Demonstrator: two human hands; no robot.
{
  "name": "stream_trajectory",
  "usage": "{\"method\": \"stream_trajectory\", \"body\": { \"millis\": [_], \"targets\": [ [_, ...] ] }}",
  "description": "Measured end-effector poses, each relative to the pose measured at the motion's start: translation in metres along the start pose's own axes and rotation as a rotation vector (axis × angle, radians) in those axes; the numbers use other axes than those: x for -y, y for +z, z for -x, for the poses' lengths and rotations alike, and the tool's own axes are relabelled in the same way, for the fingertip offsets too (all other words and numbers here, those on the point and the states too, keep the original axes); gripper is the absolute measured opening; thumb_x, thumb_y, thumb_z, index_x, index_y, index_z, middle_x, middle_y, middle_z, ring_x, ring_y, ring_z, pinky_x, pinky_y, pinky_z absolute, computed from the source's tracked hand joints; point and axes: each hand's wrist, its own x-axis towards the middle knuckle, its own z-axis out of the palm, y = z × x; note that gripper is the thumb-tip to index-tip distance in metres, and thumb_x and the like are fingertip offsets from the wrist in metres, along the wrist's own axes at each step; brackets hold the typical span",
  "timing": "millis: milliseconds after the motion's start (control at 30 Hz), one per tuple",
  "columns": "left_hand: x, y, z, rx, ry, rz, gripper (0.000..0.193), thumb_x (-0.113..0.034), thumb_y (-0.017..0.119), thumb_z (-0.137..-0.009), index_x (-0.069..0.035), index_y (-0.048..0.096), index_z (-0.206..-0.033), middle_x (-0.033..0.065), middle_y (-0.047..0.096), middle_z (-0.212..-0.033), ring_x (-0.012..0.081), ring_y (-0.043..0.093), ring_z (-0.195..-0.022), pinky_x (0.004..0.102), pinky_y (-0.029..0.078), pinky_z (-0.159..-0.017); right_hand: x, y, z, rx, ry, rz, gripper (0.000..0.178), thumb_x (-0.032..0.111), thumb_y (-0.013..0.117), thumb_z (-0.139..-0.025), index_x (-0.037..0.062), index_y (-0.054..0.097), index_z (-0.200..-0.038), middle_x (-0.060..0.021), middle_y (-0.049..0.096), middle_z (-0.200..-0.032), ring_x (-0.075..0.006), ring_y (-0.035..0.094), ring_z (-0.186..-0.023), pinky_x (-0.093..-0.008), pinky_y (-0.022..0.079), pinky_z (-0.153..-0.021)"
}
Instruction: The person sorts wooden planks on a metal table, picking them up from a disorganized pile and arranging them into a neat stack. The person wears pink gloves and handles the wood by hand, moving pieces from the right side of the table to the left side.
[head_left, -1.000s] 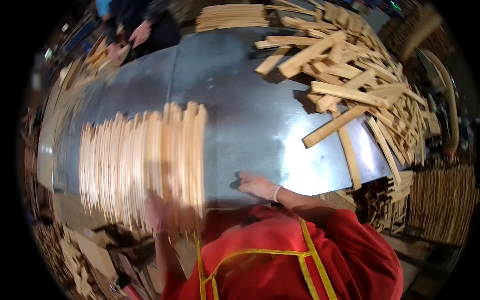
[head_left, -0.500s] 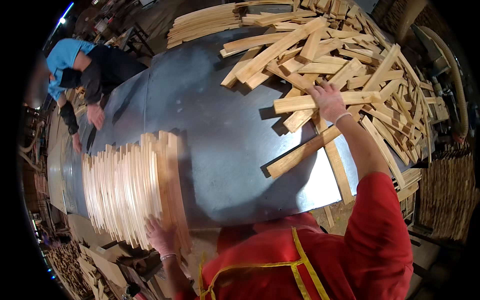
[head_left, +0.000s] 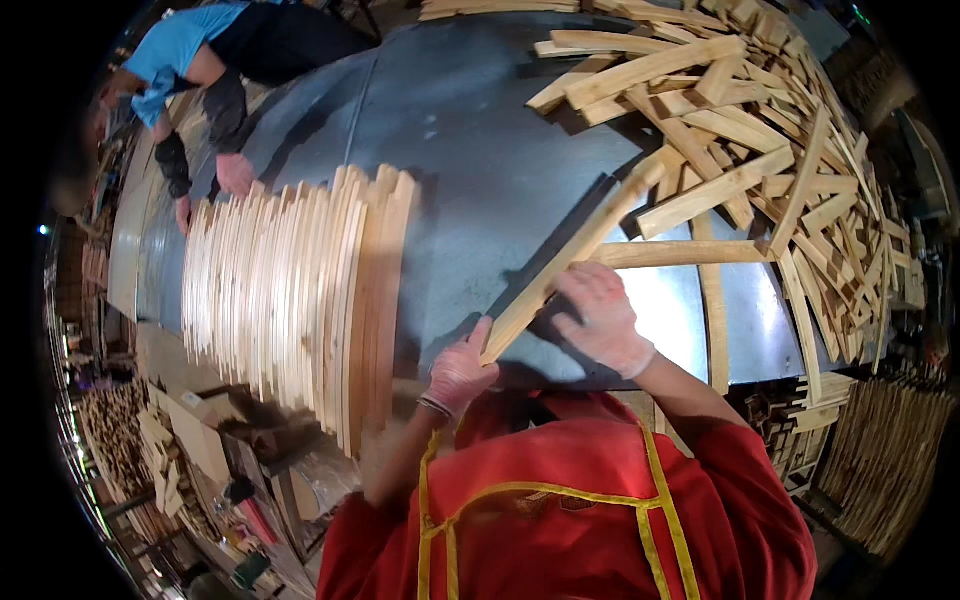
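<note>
A long pale wooden slat (head_left: 575, 250) slants across the metal tabletop, its far end by the loose heap. My left hand (head_left: 462, 375) grips its near end, the thumb along its left side. My right hand (head_left: 605, 320) is palm down at the slat's right side, thumb apart and fingertips at its edge; whether they press on it is hard to tell. Both hands wear thin pale gloves. To the left stand many slats on edge in a tight row (head_left: 290, 290). Another slat (head_left: 685, 254) lies crosswise just beyond my right hand.
A jumbled heap of slats (head_left: 735, 180) covers the right of the metal table (head_left: 470, 130). Across the table at left, a co-worker in a blue shirt (head_left: 190, 45) has a hand (head_left: 235, 174) at the row's far end. Stacked slats (head_left: 885, 465) stand at lower right.
My left hand has left the row and now grips a slat's near end. My right hand has come back from the heap toward me. The co-worker's hand now reaches the row.
</note>
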Motion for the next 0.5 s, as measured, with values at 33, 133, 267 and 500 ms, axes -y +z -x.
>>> {"method": "stream_trajectory", "body": {
  "millis": [33, 133, 267, 500],
  "targets": [
    [0.009, 0.000, 0.013, 0.061, -0.009, 0.182, 0.081, -0.032, 0.072, -0.084, -0.008, 0.045, -0.156, 0.0257, 0.070, -0.125, 0.0443, 0.069, -0.111, 0.0484, 0.056, -0.097, 0.001, 0.013, 0.016, -0.026, 0.248, -0.334, 0.058, 0.022, 0.073, -0.091, 0.0089, 0.057, -0.145, -0.0139, 0.065, -0.133, -0.0282, 0.061, -0.125, -0.0377, 0.046, -0.108],
    [0.029, 0.006, 0.043, 0.118, 0.003, 0.613, 0.061, -0.017, 0.067, -0.091, -0.007, 0.053, -0.150, 0.0182, 0.073, -0.121, 0.0283, 0.071, -0.112, 0.0397, 0.057, -0.097, 0.008, 0.068, 0.039, -0.030, 0.844, -1.199, 0.057, 0.026, 0.074, -0.097, 0.0051, 0.054, -0.146, -0.0105, 0.066, -0.126, -0.0221, 0.064, -0.109, -0.0307, 0.051, -0.092],
    [0.039, 0.014, 0.080, 0.114, -0.172, 1.128, 0.040, -0.012, 0.062, -0.106, -0.007, 0.058, -0.146, 0.0047, 0.073, -0.116, 0.0117, 0.065, -0.109, 0.0299, 0.056, -0.091, 0.043, 0.124, -0.008, 0.184, 0.960, -1.786, 0.049, 0.021, 0.073, -0.097, 0.0018, 0.058, -0.139, -0.0068, 0.066, -0.105, -0.0162, 0.057, -0.078, -0.0294, 0.047, -0.064],
    [0.124, 0.039, 0.104, -0.117, -0.187, 0.944, 0.043, -0.028, 0.066, -0.104, -0.011, 0.061, -0.144, 0.0123, 0.076, -0.118, 0.0244, 0.072, -0.111, 0.0355, 0.056, -0.093, 0.081, 0.190, -0.037, 0.164, 1.123, -1.311, 0.054, 0.021, 0.069, -0.098, -0.0023, 0.057, -0.145, -0.0073, 0.067, -0.102, -0.0169, 0.060, -0.080, -0.0330, 0.052, -0.070]
  ]
}}
